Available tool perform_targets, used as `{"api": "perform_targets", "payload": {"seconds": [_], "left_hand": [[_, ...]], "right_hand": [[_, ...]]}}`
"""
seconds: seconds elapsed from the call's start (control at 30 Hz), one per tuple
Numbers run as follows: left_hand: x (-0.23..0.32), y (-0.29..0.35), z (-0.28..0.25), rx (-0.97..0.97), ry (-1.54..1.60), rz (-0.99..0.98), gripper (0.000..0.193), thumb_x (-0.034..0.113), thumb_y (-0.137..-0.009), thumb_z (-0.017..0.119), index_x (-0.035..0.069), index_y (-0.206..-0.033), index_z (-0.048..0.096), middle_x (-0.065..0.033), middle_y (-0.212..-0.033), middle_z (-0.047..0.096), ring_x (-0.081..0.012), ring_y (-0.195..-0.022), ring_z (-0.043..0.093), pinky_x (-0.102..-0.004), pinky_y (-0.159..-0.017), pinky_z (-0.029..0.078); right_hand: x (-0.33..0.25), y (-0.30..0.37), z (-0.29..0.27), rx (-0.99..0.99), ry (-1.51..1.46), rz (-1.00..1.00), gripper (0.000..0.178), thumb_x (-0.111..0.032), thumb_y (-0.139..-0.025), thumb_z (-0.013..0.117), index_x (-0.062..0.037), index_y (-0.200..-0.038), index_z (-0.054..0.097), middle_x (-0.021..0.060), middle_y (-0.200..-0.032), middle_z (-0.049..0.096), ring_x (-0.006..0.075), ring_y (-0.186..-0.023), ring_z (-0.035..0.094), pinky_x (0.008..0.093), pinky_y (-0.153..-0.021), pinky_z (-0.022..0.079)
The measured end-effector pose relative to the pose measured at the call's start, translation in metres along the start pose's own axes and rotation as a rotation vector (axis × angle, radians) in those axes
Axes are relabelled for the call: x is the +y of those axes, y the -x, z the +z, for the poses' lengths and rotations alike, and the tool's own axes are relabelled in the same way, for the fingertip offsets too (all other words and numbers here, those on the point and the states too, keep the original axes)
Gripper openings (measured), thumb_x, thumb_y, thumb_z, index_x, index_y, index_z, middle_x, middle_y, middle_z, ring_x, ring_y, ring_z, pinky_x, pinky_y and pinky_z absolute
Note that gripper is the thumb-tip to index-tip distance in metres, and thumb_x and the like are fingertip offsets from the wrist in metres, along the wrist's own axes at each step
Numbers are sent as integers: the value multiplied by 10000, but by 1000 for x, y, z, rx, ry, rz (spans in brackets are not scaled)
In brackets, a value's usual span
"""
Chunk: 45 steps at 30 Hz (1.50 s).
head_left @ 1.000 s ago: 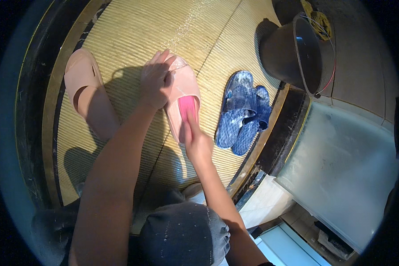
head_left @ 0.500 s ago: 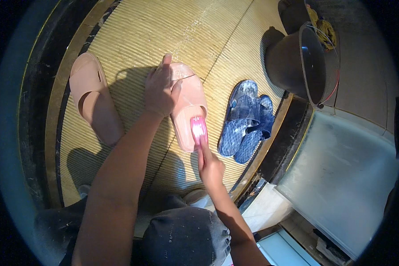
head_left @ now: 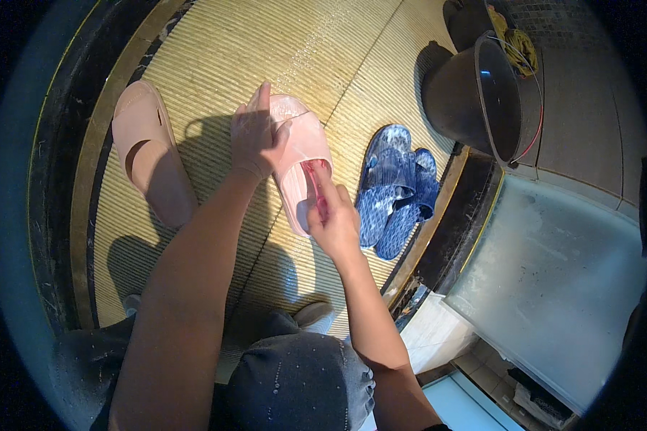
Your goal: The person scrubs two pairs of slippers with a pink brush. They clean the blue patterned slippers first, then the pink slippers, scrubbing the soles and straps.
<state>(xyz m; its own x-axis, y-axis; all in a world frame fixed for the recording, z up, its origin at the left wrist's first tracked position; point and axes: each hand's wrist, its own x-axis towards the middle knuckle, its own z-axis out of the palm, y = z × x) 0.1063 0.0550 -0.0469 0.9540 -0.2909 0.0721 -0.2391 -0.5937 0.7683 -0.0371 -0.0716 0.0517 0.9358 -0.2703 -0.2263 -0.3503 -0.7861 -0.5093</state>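
Note:
A wet pink slipper [head_left: 305, 140], with whitish suds on its toe, lies on the ribbed floor in front of me. My left hand [head_left: 255, 140] holds it at the left side of the toe, thumb over the strap and fingers stretched along the edge. In my right hand [head_left: 336, 223] is a shiny pink brush [head_left: 321, 205], gripped by its handle. Its front end reaches in under the strap, so the bristles are hidden. The matching pink slipper [head_left: 147, 151] lies apart on the left, partly in shadow.
To the right sits a pair of blue-and-white slippers [head_left: 392, 194], overlapping. Farther right a dark bucket [head_left: 456, 100] is tipped over, yellow cloth [head_left: 519, 50] behind it. A dark raised edge [head_left: 467, 223] borders the ribbed floor, beside a frosted panel [head_left: 553, 258].
My right hand has pushed the brush forward, from the slipper's heel part to beneath the strap. My left hand stays on the slipper's toe. The view has shifted slightly.

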Motion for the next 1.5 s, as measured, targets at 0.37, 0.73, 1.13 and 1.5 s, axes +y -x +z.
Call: {"api": "perform_targets", "payload": {"seconds": [0.37, 0.73, 1.13, 1.5], "left_hand": [[-7, 3, 2, 52, -129, 72, 748, 297, -863, 615, 78, -1473, 242, -162, -1432, 415, -295, -1353, 378, -478, -1119, 235], [-17, -2, 8, 84, -20, 82, 722, 195, -828, 621, 64, -1453, 284, -33, -876, 681, -267, -874, 642, -516, -1017, 324], [-5, 2, 7, 107, -127, 115, 794, 221, -828, 645, 41, -1477, 224, -206, -1446, 396, -325, -1324, 413, -530, -1072, 262], [-6, -1, 2, 15, -209, 91, 777, 368, -866, 582, 49, -1477, 224, -157, -1500, 341, -269, -1407, 303, -485, -1137, 182]], "right_hand": [[31, 96, 10, 32, -189, 83, 685, 54, -690, 595, -111, -1352, 535, 218, -1015, 668, 314, -780, 676, 366, -652, 537], [0, -26, 41, 164, -119, -39, 534, -65, -734, 627, -147, -1260, 592, 204, -767, 625, 378, -665, 612, 448, -629, 507], [1, 9, 37, 103, -159, -12, 577, -18, -718, 648, -141, -1280, 596, 206, -829, 650, 376, -706, 630, 434, -637, 514], [28, 84, 16, -27, -257, -9, 733, 59, -697, 617, -200, -1376, 520, 164, -774, 604, 314, -631, 593, 384, -622, 500]]}}
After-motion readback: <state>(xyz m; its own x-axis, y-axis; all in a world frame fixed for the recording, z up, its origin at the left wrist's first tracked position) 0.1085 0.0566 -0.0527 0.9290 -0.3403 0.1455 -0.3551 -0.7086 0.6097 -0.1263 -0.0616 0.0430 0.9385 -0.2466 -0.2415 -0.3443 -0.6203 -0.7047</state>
